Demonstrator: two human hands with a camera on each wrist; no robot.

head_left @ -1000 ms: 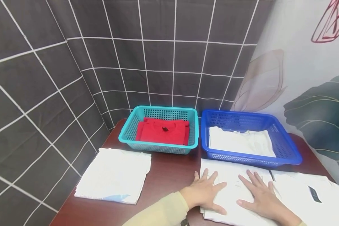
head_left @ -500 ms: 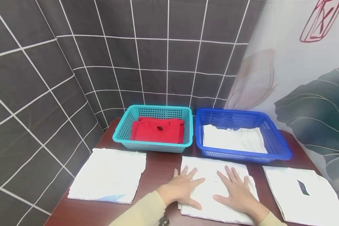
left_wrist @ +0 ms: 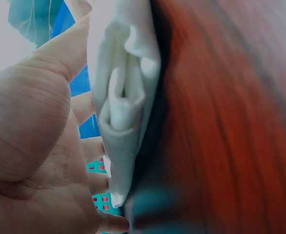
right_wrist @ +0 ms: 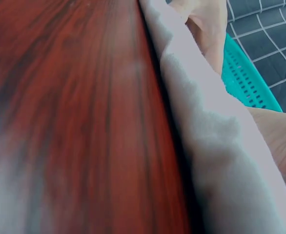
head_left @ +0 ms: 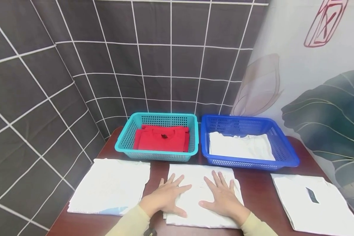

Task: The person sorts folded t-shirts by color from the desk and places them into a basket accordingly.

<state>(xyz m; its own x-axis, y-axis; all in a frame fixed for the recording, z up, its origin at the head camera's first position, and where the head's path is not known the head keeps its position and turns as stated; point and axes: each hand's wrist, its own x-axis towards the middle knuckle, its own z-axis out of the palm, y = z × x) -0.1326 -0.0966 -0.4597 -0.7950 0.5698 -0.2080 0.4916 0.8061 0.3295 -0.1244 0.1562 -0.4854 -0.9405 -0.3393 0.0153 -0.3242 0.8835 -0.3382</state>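
A folded white shirt (head_left: 193, 200) lies on the table under both my hands, in front of the baskets. My left hand (head_left: 166, 196) rests on its left part with the fingers spread. On its right part lies my right hand (head_left: 224, 200), fingers also spread and fairly straight. The left wrist view shows the layered folds of the white cloth (left_wrist: 121, 107) edge-on beside my left hand (left_wrist: 30, 141). In the right wrist view a thick white edge (right_wrist: 211, 126) runs along the tabletop, hiding most of my right hand.
A teal basket (head_left: 156, 152) holds folded red shirts (head_left: 162, 141). Beside it, a blue basket (head_left: 242, 163) contains folded white clothing (head_left: 240, 146). White folded shirts lie at the left (head_left: 112, 186) and, with a dark label, at the right (head_left: 315, 206). Dark gridded cloth (head_left: 153, 59) hangs behind.
Both hands have slid the folded white shirt leftward, away from the labelled shirt and towards the left pile. A strip of table now shows on its right. The head view has shifted slightly.
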